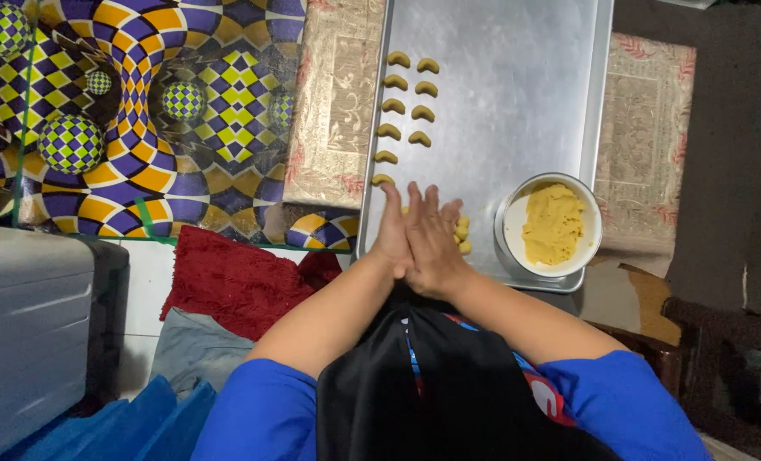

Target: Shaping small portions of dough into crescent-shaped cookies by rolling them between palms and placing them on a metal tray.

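My left hand (392, 230) and my right hand (436, 243) are pressed palm to palm over the near end of a large metal baking tray (517, 102). Whatever lies between the palms is hidden. Yellow crescent-shaped dough pieces (406, 107) lie in two short rows on the tray's left side. More dough pieces (463, 235) show just right of my right hand. A white bowl (551, 226) holding yellow dough stands on the tray's near right corner.
A patterned purple, yellow and white mat (141, 111) covers the floor at left. A beige brocade cloth (338, 102) lies under the tray. A red cloth (235, 277) and a grey box (30, 324) sit at the near left. Dark wooden furniture (722, 341) stands at right.
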